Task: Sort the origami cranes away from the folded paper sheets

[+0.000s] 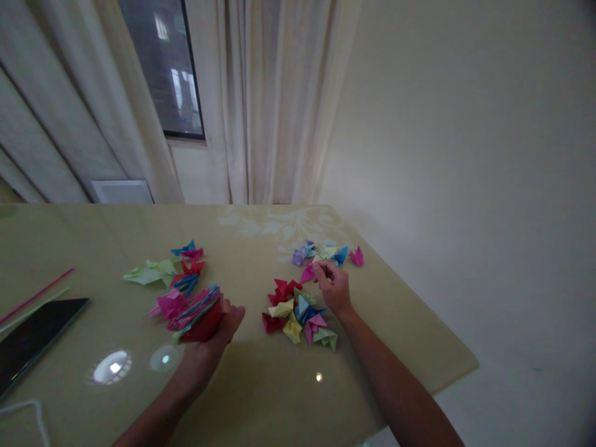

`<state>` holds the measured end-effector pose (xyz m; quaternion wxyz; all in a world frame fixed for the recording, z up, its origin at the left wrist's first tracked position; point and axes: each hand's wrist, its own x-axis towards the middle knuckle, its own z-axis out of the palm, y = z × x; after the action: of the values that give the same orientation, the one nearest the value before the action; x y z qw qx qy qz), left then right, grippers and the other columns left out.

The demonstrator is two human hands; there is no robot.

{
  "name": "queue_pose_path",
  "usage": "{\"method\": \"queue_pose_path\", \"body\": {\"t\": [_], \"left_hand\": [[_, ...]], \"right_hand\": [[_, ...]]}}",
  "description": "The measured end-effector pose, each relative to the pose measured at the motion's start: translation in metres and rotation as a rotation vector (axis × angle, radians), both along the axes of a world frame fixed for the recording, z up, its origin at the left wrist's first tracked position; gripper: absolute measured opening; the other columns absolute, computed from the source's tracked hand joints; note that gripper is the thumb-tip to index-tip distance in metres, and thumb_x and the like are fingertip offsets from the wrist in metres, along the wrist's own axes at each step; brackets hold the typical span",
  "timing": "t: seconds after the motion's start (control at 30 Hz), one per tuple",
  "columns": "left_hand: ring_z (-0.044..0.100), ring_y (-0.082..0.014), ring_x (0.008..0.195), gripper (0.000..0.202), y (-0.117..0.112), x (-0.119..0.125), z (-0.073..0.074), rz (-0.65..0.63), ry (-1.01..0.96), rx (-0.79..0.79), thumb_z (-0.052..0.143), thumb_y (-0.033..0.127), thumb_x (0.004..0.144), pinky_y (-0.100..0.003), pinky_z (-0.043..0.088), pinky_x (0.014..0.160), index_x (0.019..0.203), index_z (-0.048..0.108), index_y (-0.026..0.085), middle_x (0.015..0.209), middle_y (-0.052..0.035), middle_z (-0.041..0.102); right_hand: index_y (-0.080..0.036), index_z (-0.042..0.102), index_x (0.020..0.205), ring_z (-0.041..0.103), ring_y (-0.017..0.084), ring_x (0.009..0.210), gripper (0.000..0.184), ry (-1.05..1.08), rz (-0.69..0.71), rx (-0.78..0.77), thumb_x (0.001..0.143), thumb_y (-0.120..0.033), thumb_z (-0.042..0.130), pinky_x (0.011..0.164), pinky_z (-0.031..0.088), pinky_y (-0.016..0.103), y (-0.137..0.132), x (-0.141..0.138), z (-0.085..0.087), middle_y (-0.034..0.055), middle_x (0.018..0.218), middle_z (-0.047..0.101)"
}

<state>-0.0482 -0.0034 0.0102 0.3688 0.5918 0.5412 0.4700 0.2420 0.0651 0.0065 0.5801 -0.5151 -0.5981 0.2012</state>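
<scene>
My left hand (212,341) is wrapped around a bunch of folded paper cranes (202,313), pressed flat together, mostly pink and red with some blue and green edges. To the right, my right hand (333,282) has its fingers pinched at a pink paper crane (308,271). Just beyond it lies a small group of cranes, among them a purple one (300,253) and a blue one (341,256). Nearer to me sits a heap of mixed cranes with a yellow one (292,329) and a red one (273,323).
More cranes lie beyond my left hand, including a pale green one (149,273). At the left are a black phone or tablet (37,335), a pink stick (40,293) and a white cable (40,416). The table's right edge (414,292) runs near a wall.
</scene>
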Motion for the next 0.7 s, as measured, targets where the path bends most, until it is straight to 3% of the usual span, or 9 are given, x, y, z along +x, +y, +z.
{"method": "queue_pose_path", "body": {"t": [0.2,0.33,0.47,0.57,0.63,0.67,0.7], "left_hand": [[0.047,-0.0153,0.059,0.048,0.023,-0.001,-0.007,-0.053,0.047,-0.087,0.068,0.065,0.082,-0.026,0.041,0.057,0.069,0.047,0.024,0.063,0.004,0.048],[0.058,-0.0182,0.062,0.033,0.021,-0.007,-0.014,-0.097,0.2,0.068,0.065,0.054,0.088,-0.026,0.043,0.058,0.08,0.06,0.022,0.068,0.0003,0.06],[0.065,-0.0169,0.063,0.006,0.002,-0.008,-0.016,-0.406,0.514,0.215,0.059,0.026,0.091,-0.024,0.045,0.061,0.086,0.062,0.023,0.074,-0.0002,0.069],[0.07,-0.0185,0.069,0.015,-0.011,0.005,-0.014,-0.677,0.858,0.259,0.055,0.01,0.089,-0.025,0.047,0.063,0.091,0.063,0.023,0.081,-0.0013,0.074],[0.073,-0.0199,0.077,0.013,-0.018,0.015,-0.013,-0.777,0.984,0.261,0.059,0.013,0.093,-0.026,0.05,0.066,0.099,0.064,0.024,0.089,-0.0022,0.076],[0.074,-0.0209,0.081,0.011,-0.021,0.02,-0.012,-0.805,1.004,0.249,0.066,0.022,0.094,-0.027,0.052,0.069,0.105,0.065,0.024,0.094,-0.0027,0.077],[0.075,-0.0222,0.085,0.022,-0.023,0.023,-0.011,-0.826,1.008,0.235,0.074,0.034,0.093,-0.028,0.054,0.071,0.11,0.065,0.024,0.099,-0.0035,0.077]], "right_hand": [[-0.02,0.074,0.088,0.061,0.017,0.058,0.031,-0.024,0.026,-0.011,0.098,-0.048,0.064,0.054,0.046,0.027,0.0,-0.002,-0.001,0.0009,0.066,0.066],[-0.021,0.074,0.088,0.062,0.017,0.058,0.03,-0.035,0.04,-0.028,0.097,-0.048,0.065,0.055,0.048,0.028,-0.001,-0.003,0.0,0.0007,0.066,0.067],[-0.021,0.074,0.086,0.063,0.018,0.059,0.028,-0.04,0.05,-0.026,0.097,-0.045,0.065,0.059,0.049,0.029,-0.002,-0.005,0.002,0.0011,0.066,0.068],[-0.02,0.074,0.086,0.062,0.017,0.058,0.03,-0.035,0.051,-0.033,0.096,-0.046,0.064,0.058,0.048,0.028,-0.001,-0.005,0.001,0.0008,0.064,0.067],[-0.02,0.074,0.086,0.061,0.017,0.058,0.031,-0.039,0.056,-0.036,0.096,-0.047,0.064,0.058,0.048,0.028,0.0,-0.004,-0.001,0.0006,0.065,0.067],[-0.02,0.075,0.087,0.061,0.017,0.058,0.031,-0.043,0.062,-0.037,0.096,-0.047,0.064,0.058,0.048,0.028,0.001,-0.004,-0.002,0.0005,0.066,0.067],[-0.02,0.075,0.087,0.062,0.017,0.058,0.031,-0.046,0.069,-0.039,0.096,-0.047,0.064,0.058,0.048,0.028,0.001,-0.004,-0.003,0.0005,0.066,0.067]]}}
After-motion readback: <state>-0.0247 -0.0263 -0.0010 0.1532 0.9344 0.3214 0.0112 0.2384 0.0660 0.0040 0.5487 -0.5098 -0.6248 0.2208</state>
